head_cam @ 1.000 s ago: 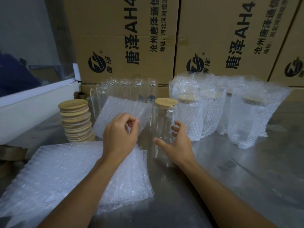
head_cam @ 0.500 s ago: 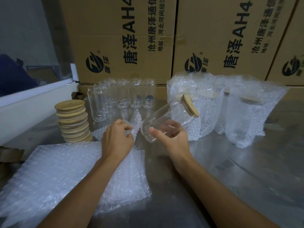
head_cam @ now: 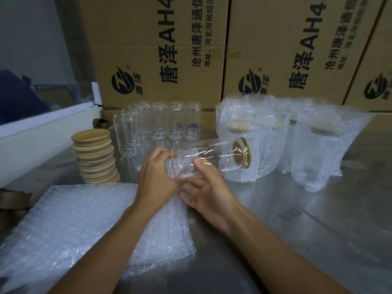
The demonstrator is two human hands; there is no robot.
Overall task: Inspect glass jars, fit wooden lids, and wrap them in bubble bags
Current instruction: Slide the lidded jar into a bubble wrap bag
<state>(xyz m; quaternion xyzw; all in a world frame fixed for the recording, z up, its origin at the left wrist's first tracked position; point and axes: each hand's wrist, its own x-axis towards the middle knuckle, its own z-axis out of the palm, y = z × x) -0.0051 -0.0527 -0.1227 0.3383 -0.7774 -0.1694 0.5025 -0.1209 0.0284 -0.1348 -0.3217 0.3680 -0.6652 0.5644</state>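
Holding a lidded glass jar (head_cam: 203, 160) on its side above the table (head_cam: 297, 230), near frame centre, both hands on it. Jar axis runs roughly 9-to-3 o'clock: base toward 9, wooden lid (head_cam: 241, 153) on the mouth facing 3. Left hand (head_cam: 158, 175) has fingers curled at the jar's base end, pinching clear film or a bubble bag edge there; can't tell exactly which, the plastic is transparent and crumpled. Right hand (head_cam: 209, 194) cradles the jar from below, thumb pressed on the glass top side, fingers wrapped loosely under it. Flat stack of bubble bags (head_cam: 74, 225) lies on the table at 7 o'clock from the hands, partly under the left forearm. Stack of wooden lids (head_cam: 95, 155) stands at 9 o'clock, slightly leaning. Row of bare glass jars (head_cam: 157, 122), upright, no lids, sits at 12 o'clock behind the held jar. Wrapped jars in bubble bags (head_cam: 286, 141) stand upright at 2 to 3 o'clock, several touching each other, lids visible through the wrap; nearest one is just behind the held jar's lid. Cardboard cartons (head_cam: 161, 49) with printed logo and Chinese text form a wall at 12 o'clock behind everything. White ledge (head_cam: 42, 132) runs along the 9-to-10 o'clock side of the table. Table surface is reflective metal.
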